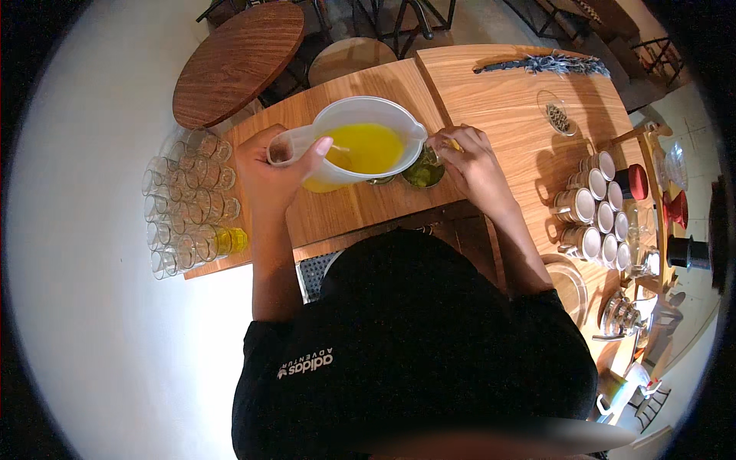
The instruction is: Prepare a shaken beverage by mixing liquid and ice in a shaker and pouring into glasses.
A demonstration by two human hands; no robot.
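Observation:
My left hand [276,165] is wrapped around the handle of a translucent plastic pitcher [320,126], thumb pressed on its near rim. Yellow liquid [360,147] fills part of the pitcher, which is tilted with its spout toward the right. My right hand [469,157] is beside that spout, fingers bent and pinched together. What they grip is hidden. Just below the spout and my right fingers is a small round container [424,176] with something green inside. The pitcher covers part of it, and I cannot tell whether liquid is flowing.
Several clear glasses [184,205] stand grouped at the table's left end; one glass [231,241] holds yellow liquid. To the right are several mugs [585,205], a dish of dried bits [558,118] and a round wooden board [566,285]. A dark feathery duster [548,64] lies at the far edge.

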